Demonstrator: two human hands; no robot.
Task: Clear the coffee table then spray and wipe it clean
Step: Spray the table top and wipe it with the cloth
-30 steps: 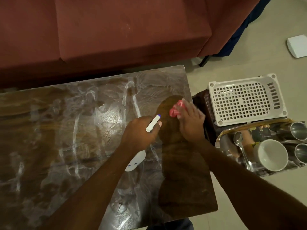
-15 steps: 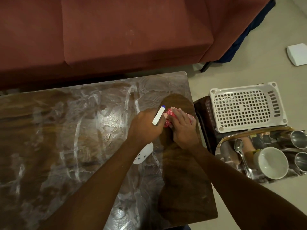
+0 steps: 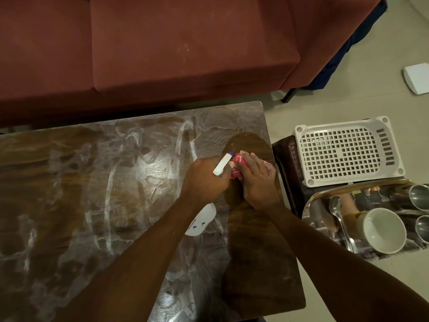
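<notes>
**Wiping begins at the bench's right end**

Head view. The bench [image 3: 92, 182] carries no dishes. White streaks of cleaner cover most of its top, and only a dark strip along the right end looks wiped, so I judge the clearing and spraying done and the wiping barely started.

The right hand [image 3: 257, 182] works at the far end of that strip. Its grip is on the cloth [image 3: 239, 160], with fingers over the bunched wad and the thumb at its side. This probably bears it down flat so it lifts the film.

The left hand [image 3: 204, 180] is just beside it. Its grip is wrapped round the neck of the bottle [image 3: 201, 220], with the nozzle pointing at the cloth and the body hanging under the wrist just above the top. Held there, it is likely ready for another squirt without being set on the wet surface.

The cleared things sit off the right end on the floor side, seemingly to keep them out of the spray. An upturned basket [image 3: 343, 152] rests on a dark stool [image 3: 284, 156], and nearer lies a shiny tray [image 3: 312, 201].

Count:
- two hands
- one bottle
- one cloth
- one basket
- one stool
- one tray, holding one mug [image 3: 383, 233], one spoon [image 3: 336, 206] and two steel cups [image 3: 420, 197], both cut by the frame edge
- one sofa [image 3: 162, 54] behind the bench
- one white slab [image 3: 417, 77] on the floor, which I cannot identify
</notes>
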